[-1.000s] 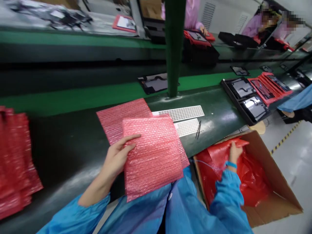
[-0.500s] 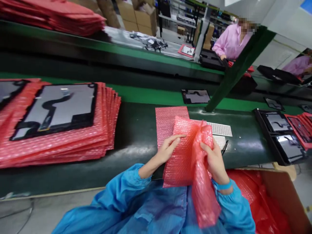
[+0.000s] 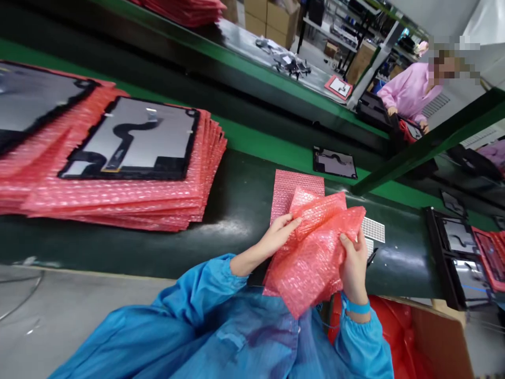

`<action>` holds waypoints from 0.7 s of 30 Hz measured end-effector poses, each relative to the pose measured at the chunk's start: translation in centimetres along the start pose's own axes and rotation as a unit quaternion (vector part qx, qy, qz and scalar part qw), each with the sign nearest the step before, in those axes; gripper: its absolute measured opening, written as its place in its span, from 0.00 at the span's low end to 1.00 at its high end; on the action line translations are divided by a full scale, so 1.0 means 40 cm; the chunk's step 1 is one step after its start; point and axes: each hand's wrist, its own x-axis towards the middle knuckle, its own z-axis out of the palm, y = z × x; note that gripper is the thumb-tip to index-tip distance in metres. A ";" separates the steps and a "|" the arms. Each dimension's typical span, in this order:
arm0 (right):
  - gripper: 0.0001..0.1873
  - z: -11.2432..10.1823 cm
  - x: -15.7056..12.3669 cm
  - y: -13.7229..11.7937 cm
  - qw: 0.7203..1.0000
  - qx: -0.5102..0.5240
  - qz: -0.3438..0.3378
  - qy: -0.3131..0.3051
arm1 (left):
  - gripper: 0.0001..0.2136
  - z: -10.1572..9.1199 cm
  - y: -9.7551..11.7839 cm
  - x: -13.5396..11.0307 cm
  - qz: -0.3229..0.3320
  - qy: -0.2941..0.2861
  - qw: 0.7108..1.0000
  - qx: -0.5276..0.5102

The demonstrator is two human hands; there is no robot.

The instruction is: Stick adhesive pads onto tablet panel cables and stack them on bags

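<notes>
Both my hands hold a pink bubble-wrap bag [image 3: 315, 252] above the dark bench edge. My left hand [image 3: 278, 237] pinches its left edge, fingers closed on the wrap. My right hand [image 3: 354, 266] grips its right side, thumb on top. A second flat bubble-wrap sheet [image 3: 294, 187] lies on the bench under it. At the left stands a tall stack of pink bubble bags [image 3: 130, 200] with a grey-and-black panel [image 3: 134, 139] on top.
White label sheets [image 3: 374, 229] lie right of the bag. A black tray of panels [image 3: 457, 252] sits at the right, a single panel [image 3: 335, 162] on the green belt. A cardboard box with red bags [image 3: 410, 337] stands at lower right. A person in pink [image 3: 406, 92] works across the line.
My right hand came out of the box with a bubble bag and joined my left hand; the bag is now lifted and crumpled between both. The view swung left, showing the stack.
</notes>
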 end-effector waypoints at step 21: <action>0.57 0.153 0.003 0.042 0.929 -0.283 -0.077 -0.227 | 0.29 -0.024 0.000 0.022 0.011 0.080 0.996 0.027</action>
